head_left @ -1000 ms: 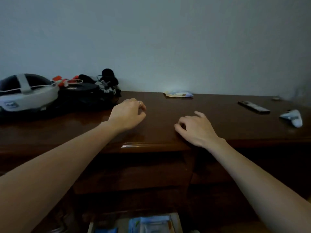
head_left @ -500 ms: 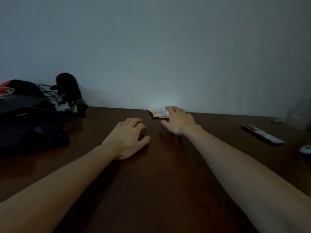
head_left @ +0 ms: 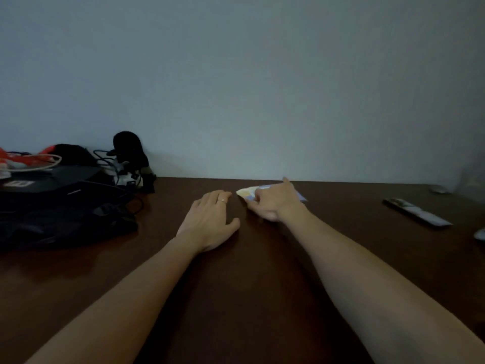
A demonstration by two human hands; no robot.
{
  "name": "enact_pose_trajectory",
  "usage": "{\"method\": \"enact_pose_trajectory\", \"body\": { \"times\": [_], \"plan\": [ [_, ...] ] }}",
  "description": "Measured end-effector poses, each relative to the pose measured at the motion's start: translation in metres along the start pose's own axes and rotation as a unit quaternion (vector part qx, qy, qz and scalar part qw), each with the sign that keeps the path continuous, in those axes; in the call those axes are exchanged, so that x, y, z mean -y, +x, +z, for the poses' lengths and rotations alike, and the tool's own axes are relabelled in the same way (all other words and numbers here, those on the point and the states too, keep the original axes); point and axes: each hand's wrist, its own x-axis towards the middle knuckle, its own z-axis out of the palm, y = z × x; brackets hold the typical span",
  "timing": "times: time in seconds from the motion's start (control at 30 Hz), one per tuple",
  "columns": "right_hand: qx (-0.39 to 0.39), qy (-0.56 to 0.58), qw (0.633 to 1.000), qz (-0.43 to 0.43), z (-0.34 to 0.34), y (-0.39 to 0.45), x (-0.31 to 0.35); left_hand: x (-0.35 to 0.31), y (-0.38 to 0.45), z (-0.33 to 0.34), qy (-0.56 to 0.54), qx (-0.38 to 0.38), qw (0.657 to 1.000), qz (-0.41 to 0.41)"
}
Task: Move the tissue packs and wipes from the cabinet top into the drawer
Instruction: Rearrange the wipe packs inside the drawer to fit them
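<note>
Apparently only one flat pack (head_left: 245, 192) is left on the cabinet top (head_left: 262, 285), near its back edge. My right hand (head_left: 275, 203) curls over it, fingers closing; my left hand (head_left: 210, 222) rests flat, empty. Drawer unseen.

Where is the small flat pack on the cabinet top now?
The flat pale tissue pack lies near the wall on the dark wooden cabinet top, under the right hand, right of the left hand.

Dark polished wood cabinet top (head_left: 262, 271), glossy plastic-wrapped tissue pack (head_left: 246, 192), matt painted wall (head_left: 262, 88)
</note>
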Motion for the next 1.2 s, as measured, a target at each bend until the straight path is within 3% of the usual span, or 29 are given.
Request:
{"method": "enact_pose_trajectory", "body": {
  "times": [0.17,0.23,0.3,0.4,0.47,0.5,0.53,0.6,0.63,0.67,0.77,0.87,0.93,1.0,1.07,1.2],
  "plan": [
    [-0.113,0.026,0.989,-0.097,-0.031,-0.119,0.02,-0.02,-0.061,-0.021,-0.011,-0.008,0.999,0.031],
    [-0.112,0.064,0.982,-0.135,-0.049,-0.166,0.026,-0.029,-0.095,-0.032,-0.032,-0.03,0.998,0.041],
    [-0.098,0.181,0.969,-0.137,-0.067,-0.215,0.032,-0.04,-0.133,-0.044,-0.092,-0.043,0.994,0.039],
    [-0.122,0.383,0.91,-0.104,-0.08,-0.293,0.045,-0.064,-0.2,-0.073,-0.249,-0.053,0.967,0.018],
    [-0.141,0.518,0.839,-0.09,-0.083,-0.345,0.059,-0.083,-0.249,-0.087,-0.329,-0.1,0.938,0.033],
    [-0.154,0.609,0.775,-0.073,-0.083,-0.367,0.065,-0.092,-0.272,-0.092,-0.361,-0.124,0.923,0.044],
    [-0.151,0.709,0.687,-0.049,-0.082,-0.386,0.071,-0.101,-0.295,-0.093,-0.391,-0.133,0.91,0.043],
    [-0.103,0.838,0.536,-0.012,-0.078,-0.418,0.082,-0.115,-0.338,-0.091,-0.431,-0.103,0.896,0.005],
    [-0.077,0.856,0.512,-0.001,-0.073,-0.432,0.088,-0.119,-0.357,-0.085,-0.435,-0.073,0.897,-0.024],
    [-0.058,0.86,0.507,0.01,-0.065,-0.444,0.095,-0.12,-0.376,-0.078,-0.444,-0.041,0.893,-0.055],
    [-0.055,0.832,0.544,0.089,-0.03,-0.474,0.106,-0.109,-0.425,-0.051,-0.498,0.045,0.854,-0.146],
    [-0.015,0.795,0.59,0.142,0.017,-0.491,0.108,-0.086,-0.456,-0.03,-0.539,0.05,0.813,-0.217],
    [0.046,0.76,0.635,0.13,0.044,-0.499,0.114,-0.07,-0.467,-0.02,-0.535,0.053,0.805,-0.251],
    [0.067,0.689,0.716,0.086,0.065,-0.505,0.124,-0.055,-0.475,-0.009,-0.523,0.088,0.799,-0.282],
    [0.066,0.605,0.793,-0.011,0.081,-0.511,0.136,-0.042,-0.481,0.007,-0.5,0.16,0.794,-0.306],
    [0.237,0.469,0.822,-0.22,0.123,-0.523,0.18,-0.023,-0.503,0.059,-0.482,0.273,0.748,-0.366]
  ]
}}
